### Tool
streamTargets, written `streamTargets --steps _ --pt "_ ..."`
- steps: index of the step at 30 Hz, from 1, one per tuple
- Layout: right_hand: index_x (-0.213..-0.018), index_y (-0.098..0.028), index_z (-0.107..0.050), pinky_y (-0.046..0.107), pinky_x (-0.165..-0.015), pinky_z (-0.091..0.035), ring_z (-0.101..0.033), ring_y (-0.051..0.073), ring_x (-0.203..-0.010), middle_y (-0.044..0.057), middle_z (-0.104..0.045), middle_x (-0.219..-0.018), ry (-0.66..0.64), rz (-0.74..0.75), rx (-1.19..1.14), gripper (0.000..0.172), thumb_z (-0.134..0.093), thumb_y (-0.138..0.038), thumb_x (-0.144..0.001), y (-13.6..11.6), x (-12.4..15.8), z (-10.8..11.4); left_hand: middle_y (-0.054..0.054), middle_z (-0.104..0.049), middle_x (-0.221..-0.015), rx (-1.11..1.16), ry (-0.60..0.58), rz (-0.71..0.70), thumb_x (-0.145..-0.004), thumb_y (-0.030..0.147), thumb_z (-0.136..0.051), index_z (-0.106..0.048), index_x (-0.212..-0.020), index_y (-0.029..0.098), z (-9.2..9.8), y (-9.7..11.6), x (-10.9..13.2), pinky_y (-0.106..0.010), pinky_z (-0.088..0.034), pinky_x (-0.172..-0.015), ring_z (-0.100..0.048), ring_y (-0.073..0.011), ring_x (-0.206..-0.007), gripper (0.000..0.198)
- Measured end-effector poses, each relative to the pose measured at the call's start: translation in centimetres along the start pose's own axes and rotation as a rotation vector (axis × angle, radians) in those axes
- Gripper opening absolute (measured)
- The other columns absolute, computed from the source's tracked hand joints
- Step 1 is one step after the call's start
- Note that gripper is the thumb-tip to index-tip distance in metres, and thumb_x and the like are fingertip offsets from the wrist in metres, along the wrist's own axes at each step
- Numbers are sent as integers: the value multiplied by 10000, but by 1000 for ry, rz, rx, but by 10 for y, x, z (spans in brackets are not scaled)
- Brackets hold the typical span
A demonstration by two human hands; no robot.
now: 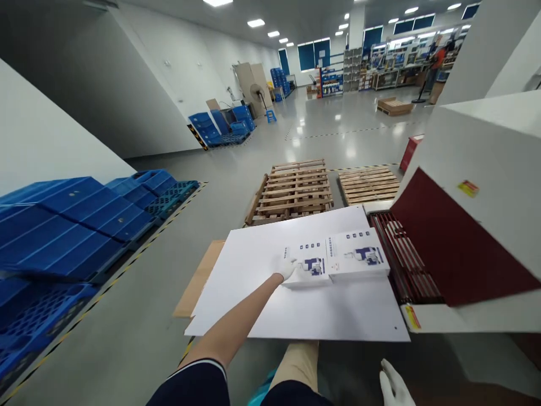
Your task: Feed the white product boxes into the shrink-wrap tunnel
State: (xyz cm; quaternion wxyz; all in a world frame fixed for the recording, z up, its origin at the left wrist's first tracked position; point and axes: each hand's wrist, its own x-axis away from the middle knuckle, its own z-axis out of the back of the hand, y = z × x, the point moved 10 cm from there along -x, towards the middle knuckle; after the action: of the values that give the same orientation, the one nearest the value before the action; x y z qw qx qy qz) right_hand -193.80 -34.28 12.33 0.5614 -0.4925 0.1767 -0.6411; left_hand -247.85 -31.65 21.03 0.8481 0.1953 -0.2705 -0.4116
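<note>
My left hand, in a white glove, reaches out over a white table and rests on the left edge of a white printed box, fingers curled on it. A second white printed box lies right beside it, touching, at the mouth of a machine. My right hand, also gloved, hangs low at the bottom of the view with its fingers apart and holds nothing.
A white machine with a dark red flap and a roller conveyor stands at the right. Wooden pallets lie beyond the table. Blue crates are stacked at the left. A person stands far back.
</note>
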Motion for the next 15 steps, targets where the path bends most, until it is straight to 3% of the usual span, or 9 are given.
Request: streamTargets --steps 3,7,11,13,15 --pt "-1084 -221 -791 517 -1206 -492 -647 392 -1326 130 -752 -1301 -98 50 37 654 -578 -706 -700 -52 -49 -76 -153 -618 -1505 -22 24 -46 -1040 431 -586 -665 -1368 169 17 -20 -90 -541 -345 -1251 -532 -286 -1436 427" --pt "-1249 -178 -757 505 -1254 -436 -584 361 -1405 132 -702 -1402 -187 72 35 686 -549 -681 -832 -88 -104 -164 -120 -737 -1345 -28 28 -88 -1051 378 -490 -764 -1226 207 -4 -49 -164 -483 -311 -1244 -598 -274 -1332 368" --pt "-1447 -151 -636 618 -1275 -344 -523 381 -1450 160 -619 -1507 -65 83 22 725 -425 -661 -975 -101 -143 -220 -94 -795 -1157 -17 86 -141 -1064 481 -413 -804 -1059 218 -22 -82 -188 -407 -378 -1153 -661 -262 -1157 471" --pt "-1485 -150 -598 614 -1266 -351 -522 373 -1448 169 -606 -1515 38 186 -69 694 -397 -623 -1019 -108 -147 -236 -87 -794 -1153 -18 122 -162 -1072 508 -389 -800 -1067 222 -27 -100 -183 -368 -419 -1092 -670 -249 -1129 501" --pt "-1570 -150 -502 606 -1264 -362 -489 381 -1481 176 -548 -1574 48 325 -206 741 -408 -637 -1019 -109 -136 -255 -75 -795 -1143 3 155 -210 -1072 491 -406 -800 -1071 227 -32 -113 -166 -348 -446 -1049 -680 -237 -1107 474"
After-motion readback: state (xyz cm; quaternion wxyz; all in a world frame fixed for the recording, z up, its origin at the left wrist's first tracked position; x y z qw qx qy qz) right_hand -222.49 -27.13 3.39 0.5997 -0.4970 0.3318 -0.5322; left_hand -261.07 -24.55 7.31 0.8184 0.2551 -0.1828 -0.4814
